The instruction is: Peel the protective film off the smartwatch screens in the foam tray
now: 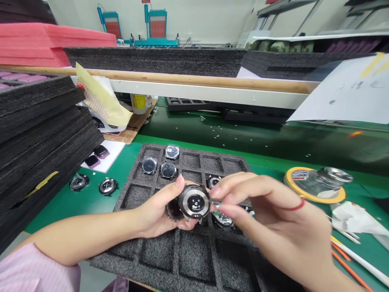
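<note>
My left hand holds a round smartwatch case without a strap, its sensor back turned toward me. Beside it, partly hidden by the hand, is another round watch. My right hand is closed in a pinch at the case's right edge, on a small shiny piece too small to name. Below both hands lies a black foam tray with square pockets. Several round watches, such as one face-up watch, sit in its pockets. More watch parts show partly behind my right fingers.
Left on the green table are two loose round watches and two small square watches. Stacked black foam rises beside them. At right stand a glass bottle with a metal cap, crumpled tissue and thin sticks. A shelf edge crosses behind.
</note>
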`<control>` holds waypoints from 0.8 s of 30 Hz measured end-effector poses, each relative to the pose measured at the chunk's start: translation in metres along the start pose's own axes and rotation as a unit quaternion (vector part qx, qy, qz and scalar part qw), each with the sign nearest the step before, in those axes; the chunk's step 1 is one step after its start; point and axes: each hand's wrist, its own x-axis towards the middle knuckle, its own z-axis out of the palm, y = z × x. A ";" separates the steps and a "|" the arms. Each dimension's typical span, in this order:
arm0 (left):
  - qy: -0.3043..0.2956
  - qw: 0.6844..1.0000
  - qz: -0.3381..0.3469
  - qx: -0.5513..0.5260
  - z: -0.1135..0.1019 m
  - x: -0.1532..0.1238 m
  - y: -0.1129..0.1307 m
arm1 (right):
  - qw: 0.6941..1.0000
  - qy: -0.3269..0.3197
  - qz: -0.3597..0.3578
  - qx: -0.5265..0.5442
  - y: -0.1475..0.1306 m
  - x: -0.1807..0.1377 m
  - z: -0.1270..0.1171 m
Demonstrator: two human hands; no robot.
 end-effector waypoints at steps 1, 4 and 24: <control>-0.002 1.000 -0.004 0.001 0.000 0.000 0.000 | 0.998 0.036 0.031 0.034 0.001 0.000 -0.001; -0.001 1.000 -0.021 0.000 0.001 0.001 0.002 | 0.980 0.138 0.116 0.089 0.006 0.002 -0.004; 0.001 0.999 -0.044 -0.027 -0.003 0.002 0.000 | 1.000 0.013 0.004 -0.008 0.002 -0.003 0.012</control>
